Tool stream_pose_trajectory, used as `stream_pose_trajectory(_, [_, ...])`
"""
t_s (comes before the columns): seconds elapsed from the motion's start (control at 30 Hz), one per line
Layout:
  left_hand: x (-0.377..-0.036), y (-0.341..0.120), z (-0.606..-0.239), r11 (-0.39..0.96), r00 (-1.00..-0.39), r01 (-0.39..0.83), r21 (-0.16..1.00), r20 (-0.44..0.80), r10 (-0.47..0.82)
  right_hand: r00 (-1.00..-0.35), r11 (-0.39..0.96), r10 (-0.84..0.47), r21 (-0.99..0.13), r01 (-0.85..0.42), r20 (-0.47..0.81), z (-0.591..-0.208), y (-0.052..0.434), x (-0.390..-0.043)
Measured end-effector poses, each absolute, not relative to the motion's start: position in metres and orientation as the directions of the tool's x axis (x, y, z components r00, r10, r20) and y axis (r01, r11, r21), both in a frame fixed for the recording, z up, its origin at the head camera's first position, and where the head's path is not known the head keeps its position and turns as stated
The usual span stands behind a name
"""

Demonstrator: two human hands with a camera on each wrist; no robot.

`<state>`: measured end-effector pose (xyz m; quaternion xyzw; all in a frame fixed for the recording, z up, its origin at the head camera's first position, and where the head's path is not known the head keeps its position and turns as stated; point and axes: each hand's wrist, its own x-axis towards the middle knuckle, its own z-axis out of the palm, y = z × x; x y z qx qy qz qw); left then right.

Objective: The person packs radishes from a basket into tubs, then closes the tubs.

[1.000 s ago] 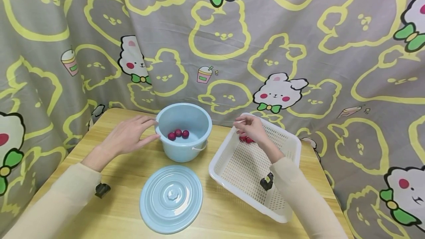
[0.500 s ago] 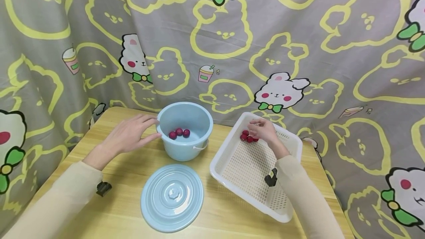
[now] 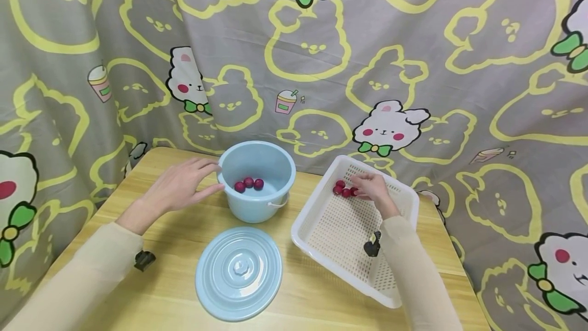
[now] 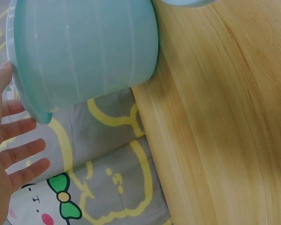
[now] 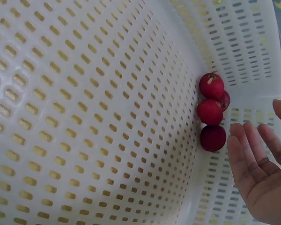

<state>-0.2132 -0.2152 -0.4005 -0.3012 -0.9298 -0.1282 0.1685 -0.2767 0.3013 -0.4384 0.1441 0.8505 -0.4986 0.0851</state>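
Note:
My left hand point(image 3: 184, 185) rests at the left rim of a light blue bucket point(image 3: 252, 211), fingers straight and apart. In the left wrist view the thumb and fingertips point(image 4: 19, 126) lie right at the bucket's rim. Three dark red radishes sit on the bucket's floor. My right hand point(image 3: 371, 188) hangs inside a white perforated plastic basket point(image 3: 317, 249), its fingers extended and holding nothing. Close to its fingertips, several round red radishes point(image 5: 210, 112) are bunched in the basket's back left corner; one shows a pale stem stub.
The bucket's round blue lid point(image 3: 239, 274), with a knob in its middle, lies flat on the wooden table point(image 3: 170, 290) in front of the bucket. A grey cartoon-print curtain point(image 3: 317, 40) hangs behind the table. The bucket's handle point(image 3: 278, 204) hangs down on the right.
My right hand has moved to the right and slightly lower within the basket, uncovering more of the radishes. My left hand has stayed at the bucket's rim.

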Motion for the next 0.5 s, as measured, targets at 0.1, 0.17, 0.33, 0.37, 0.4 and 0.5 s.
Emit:
stream_pose_trajectory(0.1, [-0.214,-0.215,-0.4,0.789,-0.765,0.599,0.136,0.389,0.514,-0.935,0.459,0.19,-0.814,0.355,-0.301,-0.44,0.304,-0.276])
stream_pose_trajectory(0.17, [-0.214,-0.215,-0.4,0.792,-0.767,0.596,0.136,0.389,0.51,-0.929,0.459,0.204,-0.808,0.37,-0.31,-0.441,0.307,-0.274])
stream_pose_trajectory(0.33, [-0.213,-0.215,-0.399,0.794,-0.767,0.593,0.137,0.396,0.505,-0.92,0.446,0.207,-0.805,0.39,-0.332,-0.446,0.312,-0.271])
stream_pose_trajectory(0.37, [-0.213,-0.215,-0.399,0.793,-0.767,0.593,0.137,0.395,0.505,-0.918,0.445,0.203,-0.803,0.396,-0.34,-0.447,0.313,-0.27])
stream_pose_trajectory(0.4, [-0.213,-0.215,-0.399,0.793,-0.768,0.593,0.138,0.394,0.506,-0.917,0.444,0.198,-0.802,0.399,-0.347,-0.449,0.315,-0.27])
stream_pose_trajectory(0.5, [-0.212,-0.214,-0.4,0.793,-0.77,0.593,0.142,0.387,0.507,-0.917,0.441,0.181,-0.803,0.4,-0.356,-0.454,0.319,-0.27])
